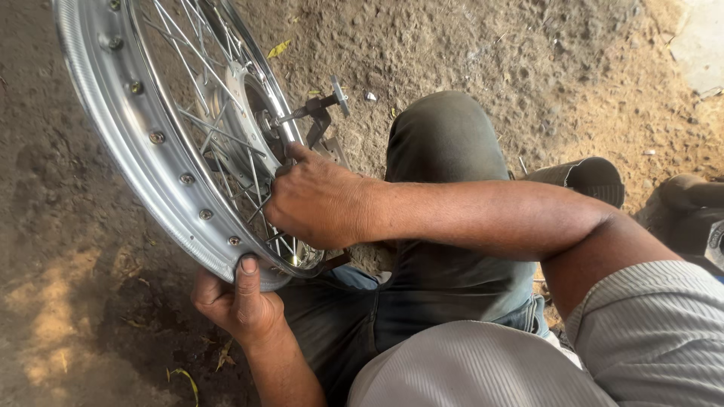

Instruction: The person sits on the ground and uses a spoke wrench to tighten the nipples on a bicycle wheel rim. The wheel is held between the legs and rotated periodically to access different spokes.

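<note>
A shiny spoked wheel rim (113, 143) stands tilted on edge at the upper left, its hub (253, 113) carrying a threaded axle (313, 105) with a nut. My left hand (237, 301) grips the rim's lower edge from below, thumb pressed on the metal. My right hand (317, 200) reaches across my knee and rests against the spokes (226, 143) near the rim's inner side; its fingers curl among the spokes, and whether they pinch a tool or a spoke is hidden.
I sit on bare brown dirt ground (467, 45), my bent knee in dark trousers (445, 136) beside the wheel. A dark object (697, 215) lies at the right edge. A few dry leaves (279, 49) lie scattered.
</note>
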